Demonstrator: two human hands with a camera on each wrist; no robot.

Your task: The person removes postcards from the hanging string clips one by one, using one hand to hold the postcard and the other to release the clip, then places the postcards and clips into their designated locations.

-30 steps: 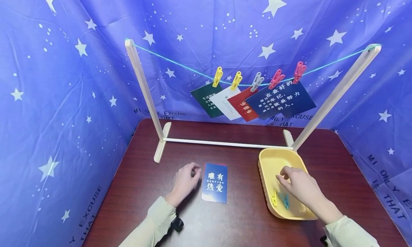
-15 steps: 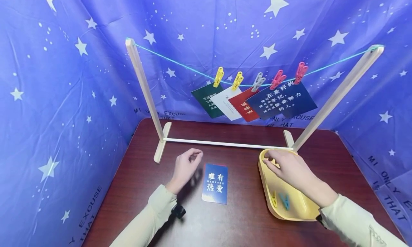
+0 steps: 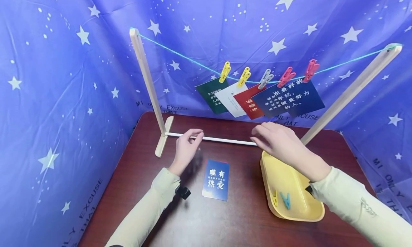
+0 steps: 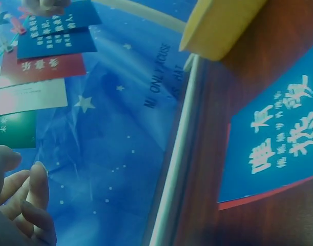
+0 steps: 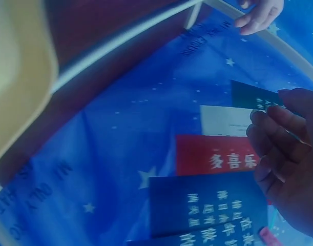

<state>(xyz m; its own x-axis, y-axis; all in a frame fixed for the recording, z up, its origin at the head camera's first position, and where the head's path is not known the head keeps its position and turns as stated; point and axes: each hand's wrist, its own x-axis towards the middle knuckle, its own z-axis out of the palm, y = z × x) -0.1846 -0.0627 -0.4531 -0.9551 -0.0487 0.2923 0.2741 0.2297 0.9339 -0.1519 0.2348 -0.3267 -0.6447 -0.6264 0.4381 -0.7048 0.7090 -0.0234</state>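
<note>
My left hand [image 3: 186, 148] hovers above the table near the frame's white crossbar, fingers loosely bent, holding nothing. My right hand [image 3: 280, 143] is raised over the far end of the yellow tray [image 3: 305, 191], just below the hanging cards. Its fingers are loosely curled with nothing between them in the right wrist view. On a teal string [image 3: 185, 56] hang overlapping cards: green [image 3: 210, 96], white [image 3: 229, 101], red [image 3: 249, 103] and dark blue [image 3: 291, 96]. Yellow [image 3: 225, 72], grey [image 3: 265, 78] and pink clothespins [image 3: 311, 71] grip them. A blue card [image 3: 215, 180] with white characters lies on the table.
Inside the tray lie a yellow clothespin [image 3: 275, 198] and a blue clothespin [image 3: 285, 200]. Wooden posts, left [image 3: 146, 78] and right [image 3: 351, 93], hold the string above the dark red table [image 3: 238, 218]. A starry blue curtain [image 3: 106, 61] surrounds it.
Both hands have risen and moved away from me: the right from inside the tray to above its far end, the left from beside the table card to the crossbar. The view has shifted slightly.
</note>
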